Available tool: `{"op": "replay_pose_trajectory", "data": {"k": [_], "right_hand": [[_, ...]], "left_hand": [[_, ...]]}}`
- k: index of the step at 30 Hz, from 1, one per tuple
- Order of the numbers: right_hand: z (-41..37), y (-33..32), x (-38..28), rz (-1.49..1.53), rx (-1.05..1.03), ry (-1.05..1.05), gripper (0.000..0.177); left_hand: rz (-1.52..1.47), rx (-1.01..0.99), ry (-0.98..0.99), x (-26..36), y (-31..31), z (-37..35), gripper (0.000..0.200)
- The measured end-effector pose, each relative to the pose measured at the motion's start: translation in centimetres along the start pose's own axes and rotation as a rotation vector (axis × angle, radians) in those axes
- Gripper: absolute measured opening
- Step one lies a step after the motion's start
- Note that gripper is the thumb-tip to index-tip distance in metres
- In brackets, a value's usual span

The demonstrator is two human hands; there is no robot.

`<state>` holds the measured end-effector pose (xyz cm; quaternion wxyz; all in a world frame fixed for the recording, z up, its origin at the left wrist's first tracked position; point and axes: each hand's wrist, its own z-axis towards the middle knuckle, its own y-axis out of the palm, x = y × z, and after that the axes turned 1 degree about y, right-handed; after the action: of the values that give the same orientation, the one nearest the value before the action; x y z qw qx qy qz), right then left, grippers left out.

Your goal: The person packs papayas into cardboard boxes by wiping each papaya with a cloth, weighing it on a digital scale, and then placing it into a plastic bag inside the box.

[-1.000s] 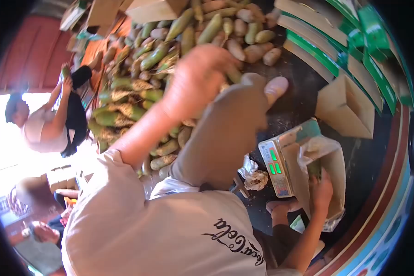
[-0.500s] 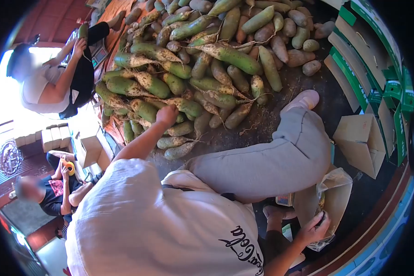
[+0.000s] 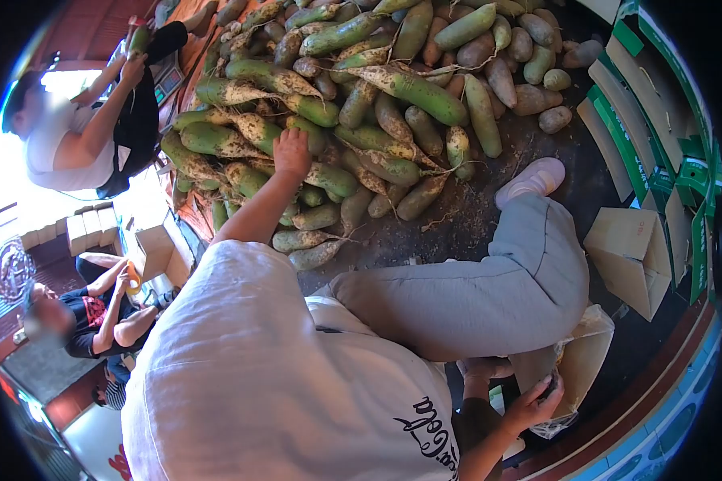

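Note:
My left hand (image 3: 292, 152) reaches onto a heap of soil-covered green radishes (image 3: 413, 92). Its fingers are apart and rest over one green radish (image 3: 310, 135); another radish (image 3: 333, 179) lies just under the wrist. At the lower right, my right hand (image 3: 535, 402) is closed around something small and dark, which I cannot make out. This hand is beside a cardboard box (image 3: 582, 365) lined with a clear plastic bag (image 3: 595, 322). My bent leg (image 3: 465, 301) in grey trousers lies between the heap and the box.
An open cardboard carton (image 3: 630, 252) stands to the right, with green-and-brown flattened cartons (image 3: 638, 120) behind it. At the left, one person (image 3: 76, 140) holds a radish (image 3: 139, 38) near a scale (image 3: 168, 82). Another person (image 3: 96, 317) sits holding a yellow tape roll (image 3: 134, 276).
My left hand has moved up the heap, from one radish to another farther back. My right hand has drawn slightly away from the bag-lined box. The view has shifted a little.

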<state>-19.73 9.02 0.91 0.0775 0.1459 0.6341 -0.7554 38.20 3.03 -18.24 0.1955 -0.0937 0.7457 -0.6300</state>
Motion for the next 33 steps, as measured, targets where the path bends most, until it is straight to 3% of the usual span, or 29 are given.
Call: {"op": "replay_pose_trajectory", "data": {"k": [2, 5, 8, 11, 15, 24, 27, 33], "right_hand": [[-0.1, -0.2, -0.1, 0.006, 0.0, 0.044, 0.021], [-0.3, 0.1, 0.1, 0.006, -0.004, 0.051, 0.02], [-0.6, 0.7, 0.1, 0.001, 0.009, -0.017, 0.02], [-0.6, 0.2, -0.4, -0.051, -0.021, 0.011, 0.02], [-1.2, 0.0, 0.0, -0.04, -0.023, 0.065, 0.019], [-0.3, 0.6, -0.5, -0.058, -0.105, 0.071, 0.018], [-0.1, 0.8, -0.3, -0.013, -0.089, 0.081, 0.018], [-0.8, 0.8, 0.4, -0.038, -0.036, 0.076, 0.018]], "left_hand": [[0.053, -0.088, 0.047, -1.2, -0.1, 0.9, 0.042], [0.046, 0.094, 0.339, -1.7, 1.8, 2.1, 0.044], [0.213, 0.01, 0.335, 0.0, 2.2, 4.4, 0.046], [0.368, -0.079, 0.314, 1.8, 1.8, 6.7, 0.06], [0.477, -0.025, 0.321, 2.8, 2.7, 7.7, 0.048], [0.497, 0.019, 0.333, 2.9, 4.0, 9.4, 0.034], [0.427, 0.049, 0.432, 2.3, 2.6, 8.6, 0.037], [0.406, -0.054, 0.424, 1.1, 0.5, 7.9, 0.045]]}}
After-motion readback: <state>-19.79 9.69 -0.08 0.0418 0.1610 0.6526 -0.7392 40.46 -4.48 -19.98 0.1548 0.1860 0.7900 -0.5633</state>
